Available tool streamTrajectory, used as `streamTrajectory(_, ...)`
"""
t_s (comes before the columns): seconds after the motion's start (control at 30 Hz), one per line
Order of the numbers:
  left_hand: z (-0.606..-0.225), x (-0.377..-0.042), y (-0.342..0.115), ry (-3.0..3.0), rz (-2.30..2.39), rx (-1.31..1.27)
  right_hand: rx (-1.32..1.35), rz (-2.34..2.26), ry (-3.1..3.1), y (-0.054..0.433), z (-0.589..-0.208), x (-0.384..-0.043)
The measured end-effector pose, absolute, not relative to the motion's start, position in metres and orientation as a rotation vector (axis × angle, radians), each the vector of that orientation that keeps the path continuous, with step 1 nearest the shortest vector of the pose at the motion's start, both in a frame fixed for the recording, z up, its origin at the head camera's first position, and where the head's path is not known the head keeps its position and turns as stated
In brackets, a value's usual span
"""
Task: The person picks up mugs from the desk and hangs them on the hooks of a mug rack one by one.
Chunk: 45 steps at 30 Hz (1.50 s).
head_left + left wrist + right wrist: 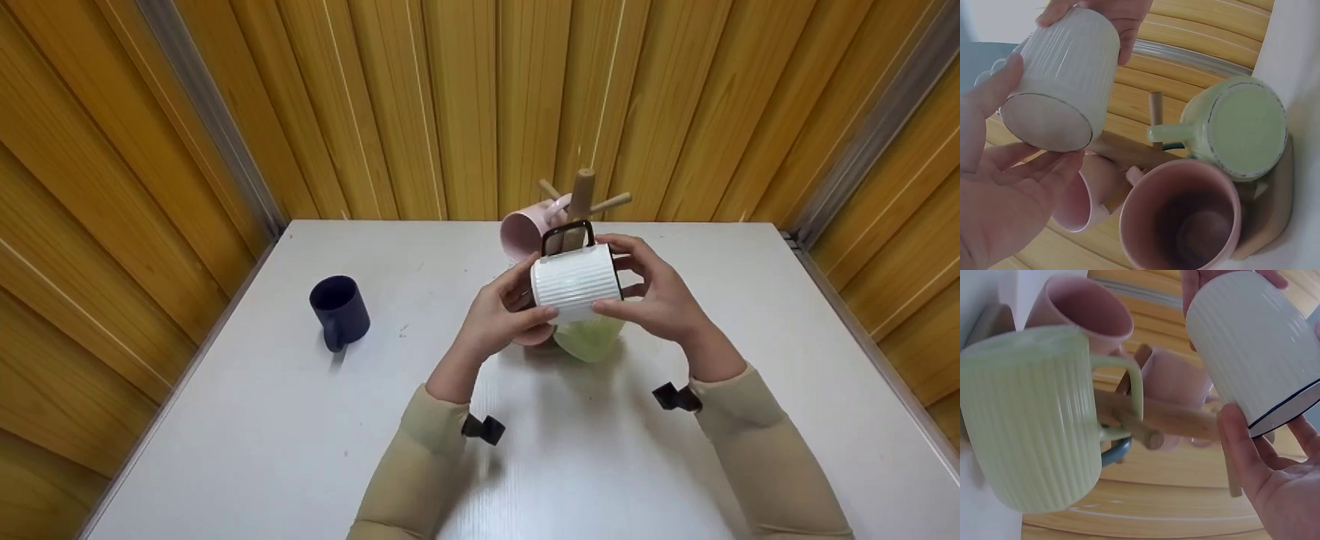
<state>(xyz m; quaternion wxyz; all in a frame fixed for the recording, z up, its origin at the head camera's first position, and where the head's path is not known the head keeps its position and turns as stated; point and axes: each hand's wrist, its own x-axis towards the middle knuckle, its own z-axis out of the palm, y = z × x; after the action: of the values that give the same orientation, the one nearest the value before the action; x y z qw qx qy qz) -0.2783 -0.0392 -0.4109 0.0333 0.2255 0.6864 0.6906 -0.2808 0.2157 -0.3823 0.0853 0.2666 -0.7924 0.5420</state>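
A white ribbed mug (576,283) with a dark rim and dark handle lies sideways in the air between both hands, handle up. My left hand (496,316) holds its base end, thumb along the side. Its rim end is gripped by my right hand (660,296), with the thumb on the near side. Just behind and below stands a wooden mug tree (583,187). On it hang a pale green ribbed mug (1027,422), a pink mug (1179,216) low down and another pink mug (523,234) higher up. The white mug partly hides the tree in the head view.
A navy mug (341,309) stands upright on the white table (247,420) to the left, its handle toward me. Bare wooden pegs (613,202) stick out near the tree's top. A blue-grey handle (1117,451) shows behind the green mug. Wood-panelled walls (457,105) enclose the table.
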Motion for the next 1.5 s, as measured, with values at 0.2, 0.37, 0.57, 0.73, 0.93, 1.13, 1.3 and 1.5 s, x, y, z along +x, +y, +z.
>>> streamTrajectory(0.2,-0.417,-0.284,-0.02,2.014,2.259,0.514,0.732,1.681,-2.434,0.224,-0.38,-0.299)
streamTrajectory(0.37,-0.422,-0.287,-0.013,2.004,2.301,0.431,0.682,1.668,-2.494,0.227,-0.385,-0.308)
streamTrajectory(0.57,-0.425,-0.286,-0.012,2.066,2.261,0.395,0.655,1.643,-2.511,0.226,-0.392,-0.312)
streamTrajectory(0.73,-0.414,-0.278,-0.017,2.288,2.104,0.405,0.658,1.607,-2.525,0.222,-0.394,-0.312)
streamTrajectory(0.93,-0.384,-0.263,-0.016,3.087,1.704,0.436,0.658,1.565,-2.591,0.221,-0.392,-0.313)
streamTrajectory(1.13,-0.362,-0.276,0.002,3.331,1.61,0.744,0.696,1.551,-2.653,0.22,-0.388,-0.315)
streamTrajectory(1.3,-0.357,-0.293,0.015,3.353,1.509,0.771,0.744,1.538,-2.669,0.219,-0.389,-0.317)
streamTrajectory(1.5,-0.357,-0.298,0.018,3.337,1.575,0.748,0.677,1.545,-2.637,0.219,-0.382,-0.319)
